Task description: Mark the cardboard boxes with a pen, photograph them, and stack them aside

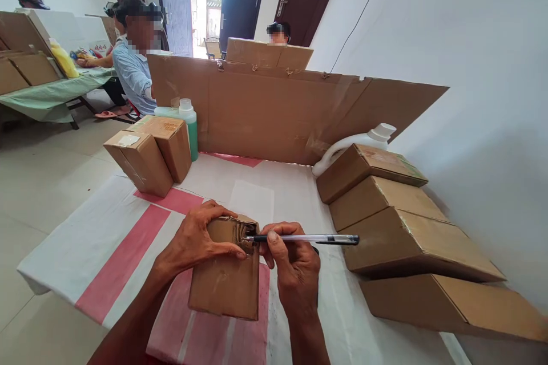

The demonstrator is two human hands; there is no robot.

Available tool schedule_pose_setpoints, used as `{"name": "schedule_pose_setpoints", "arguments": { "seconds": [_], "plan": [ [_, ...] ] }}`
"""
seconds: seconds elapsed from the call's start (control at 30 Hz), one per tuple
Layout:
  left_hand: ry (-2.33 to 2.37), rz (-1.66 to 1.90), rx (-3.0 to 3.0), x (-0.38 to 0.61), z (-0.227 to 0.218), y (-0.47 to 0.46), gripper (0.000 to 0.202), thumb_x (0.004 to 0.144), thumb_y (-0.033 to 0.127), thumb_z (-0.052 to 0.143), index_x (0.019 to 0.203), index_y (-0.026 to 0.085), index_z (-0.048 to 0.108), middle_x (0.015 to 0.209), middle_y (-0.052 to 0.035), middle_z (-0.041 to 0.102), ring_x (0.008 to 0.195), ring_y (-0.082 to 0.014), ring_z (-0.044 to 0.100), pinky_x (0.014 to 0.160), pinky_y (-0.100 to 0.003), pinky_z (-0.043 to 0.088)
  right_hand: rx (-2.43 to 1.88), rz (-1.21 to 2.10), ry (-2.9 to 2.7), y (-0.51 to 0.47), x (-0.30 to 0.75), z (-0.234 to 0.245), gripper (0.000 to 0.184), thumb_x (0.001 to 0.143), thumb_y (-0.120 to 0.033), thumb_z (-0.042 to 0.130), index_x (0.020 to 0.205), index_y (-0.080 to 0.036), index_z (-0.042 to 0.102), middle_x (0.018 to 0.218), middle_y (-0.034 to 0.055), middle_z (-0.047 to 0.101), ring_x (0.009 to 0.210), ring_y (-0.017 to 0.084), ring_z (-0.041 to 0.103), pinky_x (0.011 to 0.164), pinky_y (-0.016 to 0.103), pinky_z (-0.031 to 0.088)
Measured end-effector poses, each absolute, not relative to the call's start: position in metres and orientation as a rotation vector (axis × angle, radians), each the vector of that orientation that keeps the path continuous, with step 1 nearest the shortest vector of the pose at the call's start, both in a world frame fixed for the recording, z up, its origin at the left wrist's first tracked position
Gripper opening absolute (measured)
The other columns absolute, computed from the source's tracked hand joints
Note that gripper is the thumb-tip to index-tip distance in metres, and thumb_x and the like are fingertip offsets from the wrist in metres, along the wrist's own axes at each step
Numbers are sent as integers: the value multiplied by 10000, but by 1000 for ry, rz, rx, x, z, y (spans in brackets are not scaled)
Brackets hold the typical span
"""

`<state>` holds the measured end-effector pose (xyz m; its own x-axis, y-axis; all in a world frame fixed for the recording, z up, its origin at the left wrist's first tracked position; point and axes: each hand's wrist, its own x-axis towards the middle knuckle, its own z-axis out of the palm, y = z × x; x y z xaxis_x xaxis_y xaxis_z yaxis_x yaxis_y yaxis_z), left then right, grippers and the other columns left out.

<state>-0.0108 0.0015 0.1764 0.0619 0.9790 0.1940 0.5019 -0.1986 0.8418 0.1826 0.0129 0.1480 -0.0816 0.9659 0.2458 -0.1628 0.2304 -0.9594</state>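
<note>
A small brown cardboard box [223, 288] sits on the cloth in front of me, its top end crumpled and torn at the right corner. My left hand [199, 239] grips the box around its upper left, the thumb lying across the front below the torn spot. Between the thumb and fingers of my right hand [293, 265] is a pen [306, 238] with a clear barrel and black ends. The pen lies nearly level, its tip pointing left at the torn corner. Whether the tip touches the cardboard I cannot tell.
Several cardboard boxes [411, 239] line the right side, with a white jug [355, 145] behind. Two boxes [148, 157] and a green bottle [190, 131] stand back left. A cardboard panel [274, 114] walls the far edge of the table [120, 239]. Beyond it sit other people [135, 63].
</note>
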Motion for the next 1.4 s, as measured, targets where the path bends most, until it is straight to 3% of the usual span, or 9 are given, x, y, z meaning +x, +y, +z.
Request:
{"name": "schedule_pose_setpoints", "arguments": {
  "seconds": [0.2, 0.3, 0.47, 0.63, 0.77, 0.87, 0.97, 1.17, 1.4],
  "plan": [
    [1496, 1017, 1737, -11, 176, 1, 509, 647, 476, 918, 1082, 284, 737, 1032, 0, 685, 981, -217, 659, 862, -327, 515, -878, 1136, -1190, 18, 216, 152, 206, 960, -402, 616, 868, -226, 562, 879, -7, 640, 587, 98, 560, 447, 211, 394],
    [1509, 1001, 1732, -12, 178, 0, 493, 653, 462, 917, 1077, 284, 741, 1042, -5, 682, 978, -221, 666, 865, -331, 520, -1255, 1024, -1348, 40, 240, 140, 227, 984, -437, 527, 894, -228, 523, 899, 19, 663, 634, 132, 615, 477, 228, 435],
    [1499, 973, 1753, -13, 177, 3, 469, 704, 528, 865, 1095, 299, 742, 1041, -13, 692, 976, -233, 675, 844, -337, 530, -1981, 938, -1747, 75, 248, 83, 163, 922, -197, 592, 761, -182, 572, 681, 3, 648, 598, 140, 635, 614, 252, 479],
    [1522, 942, 1764, -14, 175, 8, 471, 713, 563, 838, 1101, 313, 742, 1037, -8, 692, 934, -226, 687, 802, -328, 552, -2242, 865, -1768, 78, 226, 45, 156, 946, -302, 673, 947, -146, 673, 972, 40, 712, 893, 185, 688, 826, 368, 554],
    [1553, 945, 1760, -14, 176, 10, 487, 697, 587, 833, 1078, 296, 750, 1030, -19, 688, 893, -228, 692, 760, -325, 568, -2313, 764, -1750, 63, 232, 50, 228, 947, -315, 638, 1069, -125, 672, 1093, 141, 712, 1039, 261, 684, 849, 358, 517],
    [1548, 947, 1777, -15, 178, 10, 488, 702, 594, 823, 1071, 283, 753, 1023, -30, 695, 891, -236, 696, 758, -335, 573, -2419, 598, -1637, 45, 253, 54, 400, 947, -346, 603, 1246, -81, 586, 1301, 250, 604, 1270, 371, 560, 929, 430, 471],
    [1545, 933, 1786, -14, 178, 10, 492, 716, 598, 814, 1085, 280, 746, 1037, -36, 694, 899, -240, 696, 766, -344, 575, -2523, 563, -1511, 28, 276, 48, 500, 893, -387, 654, 1229, -25, 578, 1309, 316, 564, 1307, 456, 504, 962, 522, 442],
    [1495, 931, 1799, -8, 177, 10, 441, 734, 529, 831, 1082, 275, 740, 1035, -35, 689, 924, -238, 694, 794, -345, 568, -2412, 737, -1338, 31, 292, 32, 603, 775, -427, 728, 1199, -22, 588, 1241, 315, 641, 1191, 421, 621, 907, 443, 493],
    [1506, 963, 1751, -1, 179, -2, 483, 692, 506, 876, 1092, 274, 738, 1055, -32, 682, 978, -239, 684, 856, -343, 547, -1979, 1063, -1180, 29, 279, 29, 352, 749, -376, 684, 1007, -137, 681, 920, 137, 773, 924, 350, 737, 809, 431, 562]
  ]
}}
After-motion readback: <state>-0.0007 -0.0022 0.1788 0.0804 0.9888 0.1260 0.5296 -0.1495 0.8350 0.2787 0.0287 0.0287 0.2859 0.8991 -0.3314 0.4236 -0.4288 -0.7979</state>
